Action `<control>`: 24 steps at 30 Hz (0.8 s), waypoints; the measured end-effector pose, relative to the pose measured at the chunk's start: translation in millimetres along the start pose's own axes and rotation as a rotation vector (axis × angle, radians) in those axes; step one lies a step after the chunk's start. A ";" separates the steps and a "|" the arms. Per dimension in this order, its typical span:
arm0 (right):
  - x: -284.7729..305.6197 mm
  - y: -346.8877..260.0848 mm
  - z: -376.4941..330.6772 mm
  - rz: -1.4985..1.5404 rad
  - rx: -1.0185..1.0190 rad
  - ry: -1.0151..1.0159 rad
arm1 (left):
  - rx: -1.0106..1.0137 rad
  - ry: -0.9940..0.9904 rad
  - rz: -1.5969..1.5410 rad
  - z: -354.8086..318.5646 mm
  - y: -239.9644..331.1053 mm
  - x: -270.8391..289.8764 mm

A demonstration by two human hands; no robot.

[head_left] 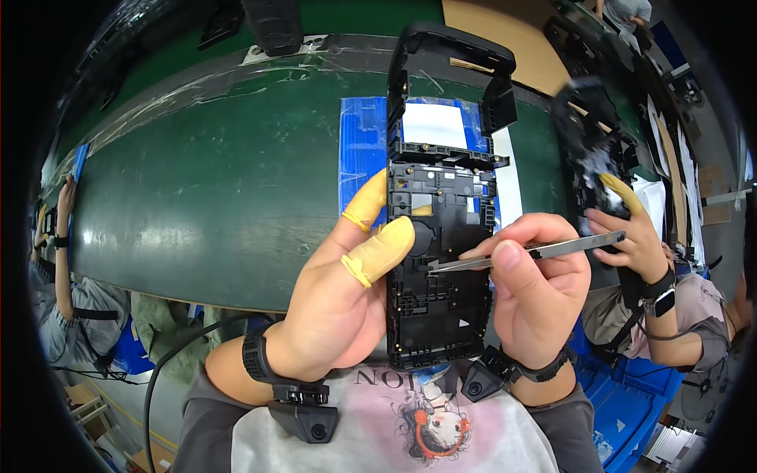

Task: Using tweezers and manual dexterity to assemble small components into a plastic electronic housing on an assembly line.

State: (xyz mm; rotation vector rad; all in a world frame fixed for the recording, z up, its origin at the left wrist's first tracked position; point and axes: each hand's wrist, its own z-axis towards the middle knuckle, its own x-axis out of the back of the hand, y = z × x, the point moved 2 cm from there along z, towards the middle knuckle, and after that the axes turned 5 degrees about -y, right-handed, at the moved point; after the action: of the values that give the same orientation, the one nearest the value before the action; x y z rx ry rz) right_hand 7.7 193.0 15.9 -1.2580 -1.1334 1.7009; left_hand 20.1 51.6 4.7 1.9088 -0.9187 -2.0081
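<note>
My left hand (pixel 339 292), with yellow finger cots on its thumb and a finger, grips a black plastic housing (pixel 441 307) by its left edge. The housing stands upright in view, with an open frame at its top, ribs, small brass-coloured inserts and square cut-outs. In my right hand (pixel 544 292) is a pair of metal tweezers (pixel 552 249), pinched between thumb and fingers. Their tips point left and lie over the middle of the housing. Whether the tips hold anything is too small to tell.
Behind the housing lies a blue corrugated sheet (pixel 361 150) with white paper on the green table (pixel 213 189). At right, a co-worker's hand (pixel 639 240) with a yellow finger cot holds a similar black housing (pixel 591 142). A blue crate (pixel 631 410) stands low at right. Another person sits at far left.
</note>
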 end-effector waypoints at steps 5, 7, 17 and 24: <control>-1.9 -0.1 1.6 0.002 0.002 0.015 | -0.005 0.008 -0.011 0.2 1.1 -0.6; -2.2 -1.5 2.5 -0.025 0.001 -0.002 | 0.000 0.014 0.008 0.4 1.9 -1.0; -3.2 1.7 1.9 -0.045 -0.001 0.027 | -0.019 0.042 0.020 -1.1 1.8 -1.5; -2.1 0.5 1.6 -0.030 0.025 0.009 | -0.025 0.031 0.013 -1.0 1.4 -3.8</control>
State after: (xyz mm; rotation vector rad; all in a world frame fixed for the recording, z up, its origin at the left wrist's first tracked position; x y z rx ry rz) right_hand 6.7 190.5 16.4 -1.2265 -1.1171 1.6813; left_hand 21.2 52.3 8.7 1.9103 -0.8918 -1.9678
